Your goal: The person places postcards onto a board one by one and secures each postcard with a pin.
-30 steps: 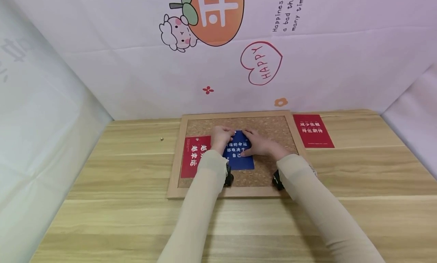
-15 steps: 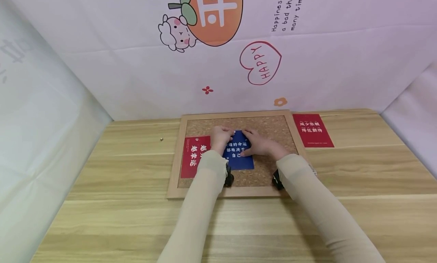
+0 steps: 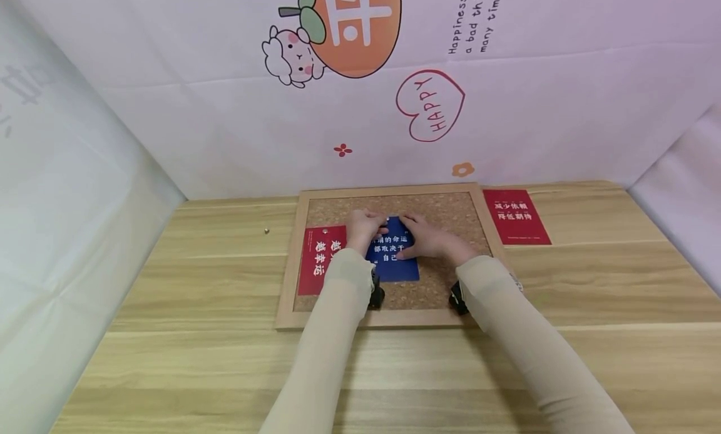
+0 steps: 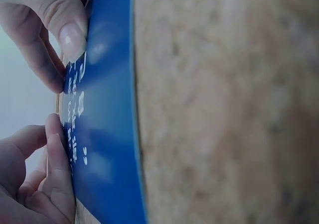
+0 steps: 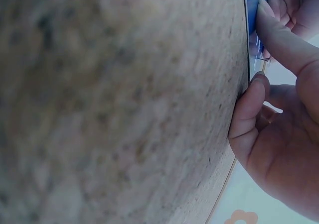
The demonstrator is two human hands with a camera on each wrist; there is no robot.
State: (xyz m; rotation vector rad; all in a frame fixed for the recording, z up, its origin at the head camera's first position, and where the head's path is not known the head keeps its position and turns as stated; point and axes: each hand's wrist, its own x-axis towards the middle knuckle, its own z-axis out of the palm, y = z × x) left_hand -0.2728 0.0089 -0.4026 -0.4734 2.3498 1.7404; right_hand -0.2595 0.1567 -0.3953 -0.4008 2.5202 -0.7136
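In the centre of the head view, a blue card point(image 3: 397, 271) lies on the cork board point(image 3: 417, 319), directly beneath and between my fingertips. The thumb and fingers of my left hand point(image 3: 362, 228) are drawn together in a pinch on a small white pin point(image 3: 387, 219) at the card's top edge. My right hand point(image 3: 430, 238) is spread around the card's upper right part, thumb well apart from forefinger: the thumb rests on the face beside the last line of print, and the forefinger touches the top corner. At upper right in the right wrist view, that thumb presses on the blue surface, while the bent forefinger lies on the cork at the edge. My left hand covers the start of the card's printed lines, and I cannot make out how deep the pin sits. In the left wrist view my pinching fingers are cut off at lower left, the print runs steeply foreshortened, and the cork blurs. Left of the blue card, a red card point(image 3: 311, 272) is partly hidden by my left hand and sleeve point(image 3: 321, 340). A second red card point(image 3: 518, 218) lies right of the board, on the table point(image 3: 186, 359).
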